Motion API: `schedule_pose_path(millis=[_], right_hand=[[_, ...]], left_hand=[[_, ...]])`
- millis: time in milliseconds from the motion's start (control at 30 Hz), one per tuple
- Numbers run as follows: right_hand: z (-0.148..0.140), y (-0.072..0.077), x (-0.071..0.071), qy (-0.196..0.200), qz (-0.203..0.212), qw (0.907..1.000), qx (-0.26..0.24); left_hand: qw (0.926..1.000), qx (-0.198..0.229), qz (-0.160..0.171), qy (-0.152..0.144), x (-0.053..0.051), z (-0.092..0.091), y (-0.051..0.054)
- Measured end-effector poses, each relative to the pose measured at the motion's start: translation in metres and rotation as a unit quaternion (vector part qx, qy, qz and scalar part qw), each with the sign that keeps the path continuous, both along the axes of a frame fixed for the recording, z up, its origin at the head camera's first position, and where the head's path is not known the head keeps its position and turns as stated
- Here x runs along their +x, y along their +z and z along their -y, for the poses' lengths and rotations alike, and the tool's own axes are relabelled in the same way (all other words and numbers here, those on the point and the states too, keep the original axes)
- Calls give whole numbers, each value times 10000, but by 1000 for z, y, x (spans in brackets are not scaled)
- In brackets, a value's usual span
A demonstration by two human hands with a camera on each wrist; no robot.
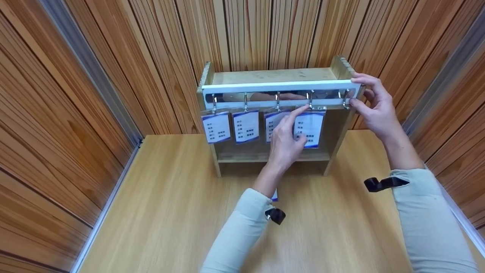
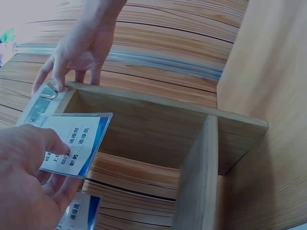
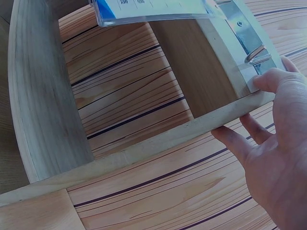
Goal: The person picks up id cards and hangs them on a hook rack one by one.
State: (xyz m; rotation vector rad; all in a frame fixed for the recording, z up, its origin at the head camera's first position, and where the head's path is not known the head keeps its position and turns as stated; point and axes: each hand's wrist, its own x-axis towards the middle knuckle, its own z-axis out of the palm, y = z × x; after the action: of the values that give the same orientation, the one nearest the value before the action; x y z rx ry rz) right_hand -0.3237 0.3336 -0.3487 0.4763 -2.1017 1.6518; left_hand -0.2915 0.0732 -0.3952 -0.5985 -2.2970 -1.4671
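A white-edged hook rail (image 1: 261, 85) with metal hooks spans the front of a small wooden shelf (image 1: 273, 76). Clear-sleeved badge cards hang along it, and the rightmost card (image 1: 312, 125) hangs below the fourth hook (image 1: 311, 99). My left hand (image 1: 286, 142) reaches up with its index finger straight, the tip at that hook's base; its thumb lies over the card's front. At the rail's right end, my right hand (image 1: 375, 100) grips the corner, thumb on the front face. Its other fingers go around the shelf's side board (image 3: 158, 139). The fifth hook (image 1: 346, 99) is beside the thumb.
The shelf stands on a wooden table (image 1: 170, 212) against a plank-patterned wall (image 1: 250, 34). More hanging cards (image 1: 216, 128) are on the left. Part of another card (image 1: 275, 195) shows on the table behind the left wrist. Similar panels rise on both sides.
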Motion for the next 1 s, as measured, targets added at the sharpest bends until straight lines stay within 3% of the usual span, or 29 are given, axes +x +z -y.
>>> schedule_pose_path(millis=[167,467,700,1000], right_hand=[[2,-2,1,60,-72,10000,-9],[1,0,0,-3,-111,9999,102],[1,0,0,-156,-65,9996,232],[1,0,1,-250,-78,9991,345]], left_hand=[[9997,-20,-217,125,-1,0,-6],[9972,234,-707,-27,-4,3,-17],[9974,342,-615,-160,0,7,-24],[9965,671,-264,-422,3,13,-36]])
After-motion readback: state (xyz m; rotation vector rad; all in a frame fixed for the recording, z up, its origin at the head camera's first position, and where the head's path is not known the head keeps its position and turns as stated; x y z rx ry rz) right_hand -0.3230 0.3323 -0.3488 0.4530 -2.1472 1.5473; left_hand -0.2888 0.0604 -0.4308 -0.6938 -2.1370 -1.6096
